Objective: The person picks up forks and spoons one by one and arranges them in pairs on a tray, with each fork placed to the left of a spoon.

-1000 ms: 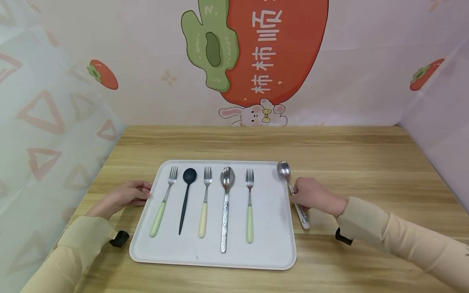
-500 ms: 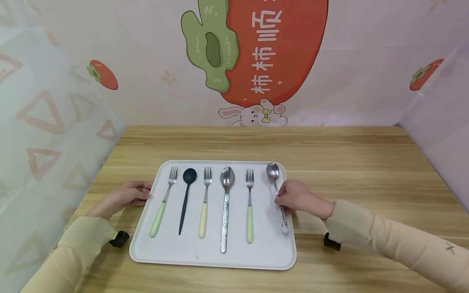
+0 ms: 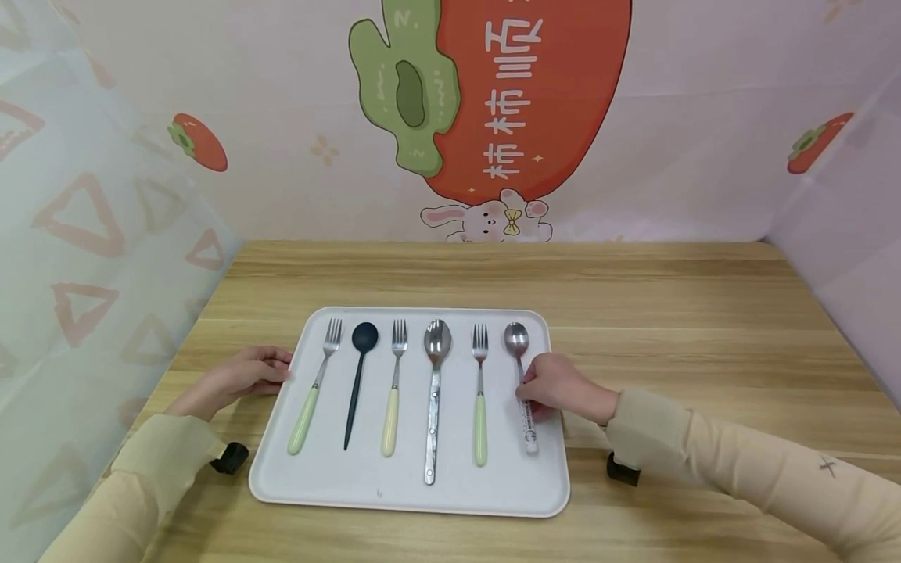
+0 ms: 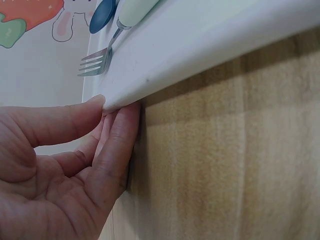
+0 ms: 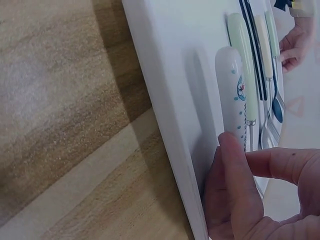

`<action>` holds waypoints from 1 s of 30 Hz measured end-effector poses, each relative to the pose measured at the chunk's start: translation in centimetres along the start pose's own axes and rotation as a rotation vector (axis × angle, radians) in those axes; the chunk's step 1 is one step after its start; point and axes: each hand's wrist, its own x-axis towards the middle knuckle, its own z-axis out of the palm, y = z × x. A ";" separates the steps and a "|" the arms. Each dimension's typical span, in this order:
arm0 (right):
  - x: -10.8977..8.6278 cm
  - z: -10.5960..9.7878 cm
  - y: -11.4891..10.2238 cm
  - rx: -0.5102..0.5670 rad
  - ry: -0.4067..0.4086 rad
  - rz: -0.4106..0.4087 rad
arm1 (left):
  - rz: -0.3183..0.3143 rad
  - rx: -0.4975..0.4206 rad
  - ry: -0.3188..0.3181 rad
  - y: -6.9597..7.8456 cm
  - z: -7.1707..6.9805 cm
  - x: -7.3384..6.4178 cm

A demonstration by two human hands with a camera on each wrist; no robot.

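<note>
My right hand [image 3: 565,386] pinches a spoon [image 3: 517,338] over the right side of a white tray [image 3: 317,486]. The spoon has a steel bowl and a white handle [image 5: 231,90] printed with a small blue cartoon, which the right wrist view shows just above the tray. On the left, my left hand [image 3: 242,375] holds the tray's rim; in the left wrist view the thumb lies against the rim and the fingers reach beneath it. Nearest that hand is a fork with a green handle [image 3: 303,422]. Another green-handled fork [image 3: 480,426] lies just left of the spoon.
Between the green forks lie a black spoon [image 3: 364,338], a fork with a cream handle [image 3: 390,422] and a long steel spoon [image 3: 432,418], roughly parallel. The tray rests on a wooden table [image 3: 704,328]. A printed wall [image 3: 281,117] rises behind.
My right hand has carried the white-handled spoon left, from beyond the tray's right edge to over the tray, turning it more upright in view. The left hand has stayed on the rim.
</note>
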 end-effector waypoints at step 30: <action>-0.2 0.7 -0.5 -0.069 -0.058 0.031 | 0.018 0.006 -0.014 -0.3 -0.3 0.1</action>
